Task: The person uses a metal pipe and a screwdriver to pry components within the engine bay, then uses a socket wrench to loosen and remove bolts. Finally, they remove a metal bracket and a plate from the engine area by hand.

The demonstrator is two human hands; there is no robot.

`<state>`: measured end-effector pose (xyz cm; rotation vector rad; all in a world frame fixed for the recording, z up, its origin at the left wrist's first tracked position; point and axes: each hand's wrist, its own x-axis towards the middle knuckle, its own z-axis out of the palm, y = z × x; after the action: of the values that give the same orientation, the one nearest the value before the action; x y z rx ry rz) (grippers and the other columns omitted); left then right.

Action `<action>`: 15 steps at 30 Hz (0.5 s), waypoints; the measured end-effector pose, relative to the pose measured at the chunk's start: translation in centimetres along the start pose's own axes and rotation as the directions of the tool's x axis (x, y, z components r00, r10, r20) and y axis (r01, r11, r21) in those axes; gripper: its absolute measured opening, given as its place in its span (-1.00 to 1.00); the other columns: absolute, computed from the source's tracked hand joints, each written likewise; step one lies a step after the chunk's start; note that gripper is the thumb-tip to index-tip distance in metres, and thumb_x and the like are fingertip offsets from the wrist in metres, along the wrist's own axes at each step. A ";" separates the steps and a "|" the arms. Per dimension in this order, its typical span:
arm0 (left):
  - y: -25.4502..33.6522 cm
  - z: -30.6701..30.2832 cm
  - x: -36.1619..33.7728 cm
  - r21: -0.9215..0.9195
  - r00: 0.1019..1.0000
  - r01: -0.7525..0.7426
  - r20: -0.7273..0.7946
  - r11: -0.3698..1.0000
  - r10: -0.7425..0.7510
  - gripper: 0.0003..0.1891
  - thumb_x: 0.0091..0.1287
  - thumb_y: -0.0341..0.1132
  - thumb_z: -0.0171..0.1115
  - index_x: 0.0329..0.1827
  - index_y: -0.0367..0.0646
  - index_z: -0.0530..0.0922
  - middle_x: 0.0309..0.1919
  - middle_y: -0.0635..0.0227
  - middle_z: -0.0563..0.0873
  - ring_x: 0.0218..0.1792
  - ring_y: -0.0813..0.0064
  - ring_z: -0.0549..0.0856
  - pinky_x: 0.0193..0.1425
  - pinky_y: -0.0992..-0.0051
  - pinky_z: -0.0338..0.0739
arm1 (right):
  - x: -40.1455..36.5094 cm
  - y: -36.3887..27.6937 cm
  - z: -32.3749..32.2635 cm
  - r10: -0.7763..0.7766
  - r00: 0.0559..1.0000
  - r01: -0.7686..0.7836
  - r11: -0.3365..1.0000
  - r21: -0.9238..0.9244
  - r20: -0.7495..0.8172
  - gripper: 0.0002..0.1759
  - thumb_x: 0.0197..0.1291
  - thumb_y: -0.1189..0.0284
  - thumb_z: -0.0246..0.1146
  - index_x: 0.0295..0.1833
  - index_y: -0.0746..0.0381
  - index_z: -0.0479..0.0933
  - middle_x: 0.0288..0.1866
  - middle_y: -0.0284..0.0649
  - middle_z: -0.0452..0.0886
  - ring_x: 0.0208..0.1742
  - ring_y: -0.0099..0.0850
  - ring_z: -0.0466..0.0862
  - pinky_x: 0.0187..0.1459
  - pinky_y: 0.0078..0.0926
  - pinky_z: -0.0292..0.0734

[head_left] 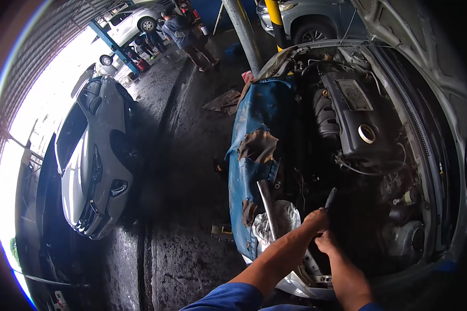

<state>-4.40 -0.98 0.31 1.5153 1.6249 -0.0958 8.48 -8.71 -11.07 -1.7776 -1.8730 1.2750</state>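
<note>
My left hand [316, 221] is closed round a dark grey tool handle [330, 199], which sticks up past the fist and has a hole near its tip. The tool's working end is hidden. Just below it, my right hand [325, 242] is closed with fingers curled; what they grip is hidden. Both hands are over the front of an open engine bay, beside a black engine cover [342, 88]. A shiny metal tube [268, 207] slants across a crumpled white cloth [288, 213] near my left forearm. Beneath them, a torn blue cover [254, 109] drapes the car's front edge.
A pale ring like a tape roll [367, 133] rests on the engine cover. The raised hood [425, 46] is at the right. A grey car [101, 160] stands left, a post [241, 31] beyond the bay. Another person [184, 33] stands farther back.
</note>
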 end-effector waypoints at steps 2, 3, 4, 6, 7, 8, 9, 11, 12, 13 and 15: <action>0.2 0.4 0.6 0.005 1.000 0.021 -0.017 1.000 -0.021 -0.61 0.32 -0.31 0.14 0.18 -0.30 0.53 0.13 -0.12 0.66 0.16 -0.09 0.67 0.15 0.03 0.62 | 0.5 0.7 0.1 0.036 0.998 -0.034 0.999 -0.038 0.058 -0.61 -0.03 0.56 0.24 0.01 0.24 0.60 -0.07 -0.07 0.74 0.01 -0.20 0.73 0.06 -0.34 0.58; 0.4 0.6 0.7 0.009 0.998 0.043 -0.035 0.999 -0.043 -0.61 0.35 -0.31 0.12 0.19 -0.30 0.52 0.13 -0.12 0.66 0.16 -0.09 0.67 0.14 0.04 0.63 | 0.6 1.2 0.5 -0.005 0.999 0.003 0.999 0.042 0.049 -0.64 0.02 0.57 0.21 0.01 0.24 0.60 -0.07 -0.10 0.73 0.01 -0.22 0.72 0.06 -0.35 0.58; 0.7 0.3 0.6 0.008 0.998 0.044 -0.034 0.999 -0.044 -0.61 0.35 -0.31 0.12 0.19 -0.30 0.52 0.13 -0.12 0.66 0.16 -0.09 0.67 0.14 0.04 0.63 | 0.8 2.3 1.2 -0.046 0.998 0.041 0.992 0.120 0.038 -0.66 0.06 0.57 0.17 0.00 0.24 0.60 -0.06 -0.13 0.73 0.01 -0.24 0.71 0.07 -0.35 0.57; 1.4 -0.3 0.5 0.045 0.994 0.110 -0.011 0.993 -0.109 -0.61 0.36 -0.35 0.13 0.22 -0.31 0.50 0.14 -0.09 0.66 0.16 -0.10 0.67 0.14 0.05 0.64 | 1.7 4.9 3.6 0.007 0.999 -0.023 0.925 0.380 0.042 -0.64 0.01 0.61 0.15 -0.01 0.24 0.59 -0.07 -0.17 0.71 -0.04 -0.33 0.66 0.02 -0.38 0.57; 1.4 -0.3 0.6 0.045 0.994 0.108 -0.014 0.993 -0.108 -0.61 0.36 -0.35 0.13 0.22 -0.31 0.50 0.14 -0.09 0.66 0.16 -0.10 0.67 0.14 0.05 0.64 | 1.9 4.8 3.7 0.058 0.997 -0.082 0.788 0.610 0.059 -0.62 -0.04 0.64 0.14 -0.03 0.24 0.58 -0.08 -0.22 0.69 -0.09 -0.43 0.62 -0.03 -0.41 0.57; 1.4 -0.3 0.7 0.046 0.995 0.101 -0.010 0.994 -0.101 -0.58 0.32 -0.37 0.18 0.24 -0.31 0.48 0.13 -0.09 0.66 0.16 -0.10 0.67 0.14 0.06 0.64 | 2.0 4.7 3.7 0.057 0.997 -0.080 0.789 0.609 0.058 -0.62 -0.04 0.64 0.14 -0.03 0.24 0.58 -0.08 -0.22 0.69 -0.09 -0.43 0.62 -0.03 -0.41 0.57; 1.4 -0.3 0.9 0.047 0.996 0.094 -0.006 0.994 -0.094 -0.54 0.29 -0.39 0.23 0.25 -0.31 0.46 0.12 -0.09 0.67 0.15 -0.11 0.67 0.15 0.06 0.63 | 1.7 3.2 3.0 0.024 1.000 -0.031 0.833 0.553 0.019 -0.60 -0.03 0.65 0.11 0.00 0.25 0.56 -0.06 -0.16 0.69 -0.05 -0.34 0.64 0.00 -0.36 0.57; 0.8 -0.6 1.0 0.021 0.999 0.046 0.008 0.999 -0.046 -0.47 0.21 -0.42 0.28 0.27 -0.32 0.42 0.08 -0.12 0.68 0.14 -0.11 0.67 0.16 0.07 0.62 | 1.8 2.2 2.3 -0.009 1.000 0.018 0.870 0.492 -0.019 -0.58 -0.02 0.65 0.09 0.03 0.25 0.55 -0.04 -0.11 0.70 0.00 -0.25 0.67 0.04 -0.30 0.57; 0.5 -0.9 1.0 -0.005 1.000 -0.003 0.023 1.000 0.003 -0.40 0.14 -0.46 0.33 0.29 -0.33 0.38 0.04 -0.15 0.69 0.12 -0.11 0.68 0.17 0.09 0.60 | 2.5 2.9 2.4 -0.032 0.999 0.037 0.954 0.297 -0.024 -0.54 0.00 0.63 0.08 0.09 0.25 0.53 0.03 -0.04 0.68 0.10 -0.16 0.65 0.12 -0.27 0.55; 0.2 -1.4 0.8 -0.003 1.000 -0.006 0.026 1.000 0.006 -0.40 0.14 -0.46 0.33 0.29 -0.33 0.38 0.04 -0.15 0.69 0.12 -0.11 0.68 0.17 0.09 0.60 | 3.2 4.1 2.8 -0.053 0.998 0.054 0.995 0.088 -0.023 -0.51 0.02 0.62 0.06 0.14 0.26 0.52 0.10 0.03 0.66 0.20 -0.07 0.63 0.19 -0.25 0.52; -0.6 -2.3 0.5 0.027 0.981 -0.153 0.122 0.988 0.148 -0.33 0.11 -0.40 0.36 0.32 -0.29 0.35 0.06 -0.14 0.68 0.14 -0.08 0.67 0.20 0.11 0.58 | 3.7 5.5 3.7 -0.036 0.998 0.042 0.993 0.114 -0.053 -0.48 0.03 0.59 0.07 0.19 0.25 0.50 0.18 0.08 0.61 0.29 -0.02 0.55 0.27 -0.23 0.47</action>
<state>-6.07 0.62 1.06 1.6240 1.4168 -0.1304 8.81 -7.55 -18.59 -1.6907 -1.7616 1.2845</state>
